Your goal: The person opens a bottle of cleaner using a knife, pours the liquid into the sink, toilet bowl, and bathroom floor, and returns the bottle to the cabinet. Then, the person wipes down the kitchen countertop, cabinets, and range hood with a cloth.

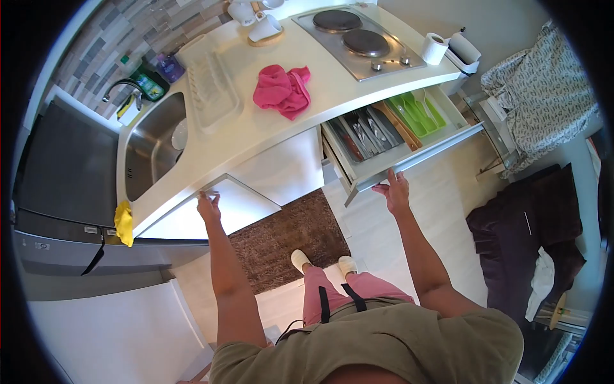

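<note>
My left hand is at the top edge of a white cabinet door below the counter, fingers closed around that edge. The door stands slightly ajar. To the right, an open drawer juts out under the counter. My right hand grips the lower side of its front, thumb and fingers at the edge. Inside the drawer lie a grey cutlery tray with metal forks, knives and spoons, wooden utensils, and a green tray with green utensils.
On the counter are a pink cloth, a dish rack, a two-plate hob and a paper roll. The sink holds a white dish. A yellow cloth hangs at the counter's left corner. A brown mat lies underfoot.
</note>
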A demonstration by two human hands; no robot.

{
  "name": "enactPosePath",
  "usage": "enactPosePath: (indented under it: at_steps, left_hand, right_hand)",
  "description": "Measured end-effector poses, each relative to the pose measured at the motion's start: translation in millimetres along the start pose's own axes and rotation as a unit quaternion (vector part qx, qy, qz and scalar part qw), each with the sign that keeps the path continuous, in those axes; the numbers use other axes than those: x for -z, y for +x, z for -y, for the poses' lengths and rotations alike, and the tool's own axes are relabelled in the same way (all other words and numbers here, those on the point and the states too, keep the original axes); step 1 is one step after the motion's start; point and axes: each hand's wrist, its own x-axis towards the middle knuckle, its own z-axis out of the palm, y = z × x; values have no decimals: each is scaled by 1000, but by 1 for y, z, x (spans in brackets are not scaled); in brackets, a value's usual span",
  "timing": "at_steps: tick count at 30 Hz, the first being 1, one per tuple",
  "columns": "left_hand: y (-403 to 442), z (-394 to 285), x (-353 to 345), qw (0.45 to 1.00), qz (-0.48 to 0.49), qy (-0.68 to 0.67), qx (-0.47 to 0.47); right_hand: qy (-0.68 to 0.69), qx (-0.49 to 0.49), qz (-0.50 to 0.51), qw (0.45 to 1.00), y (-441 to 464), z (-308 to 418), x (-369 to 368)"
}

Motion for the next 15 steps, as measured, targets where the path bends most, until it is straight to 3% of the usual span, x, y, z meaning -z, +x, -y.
enactPosePath:
  at_steps: [4,6,7,9,10,11,12,13,14,15]
  left_hand:
    - [-40,-3,-14,991,-63,86,74]
    - [-55,28,-23,979,-101,164,74]
    - [-81,41,-37,983,-73,143,88]
    - [-133,79,-62,975,156,49,149]
    - [-175,83,-101,956,186,65,216]
    - [-203,106,-121,921,317,116,196]
    - [-233,101,-157,893,244,22,378]
    - [-258,92,-193,823,156,-69,542]
    - [-269,106,-209,819,163,-66,546]
    - [-275,124,-218,744,191,-159,621]
  right_hand:
    - [-9,13,-20,1000,3,-4,3]
    - [-24,9,-32,999,0,-6,2]
    - [-22,13,-47,999,-2,-8,5]
    - [-33,-1,-22,999,3,-7,12]
    - [-32,4,-36,999,4,-5,19]
    - [-52,-1,-62,997,6,-2,26]
    - [-73,-6,-86,994,9,3,29]
    - [-64,-33,-187,980,11,13,28]
    - [-61,-28,-194,979,21,20,36]
    - [-52,-18,-199,978,36,23,46]
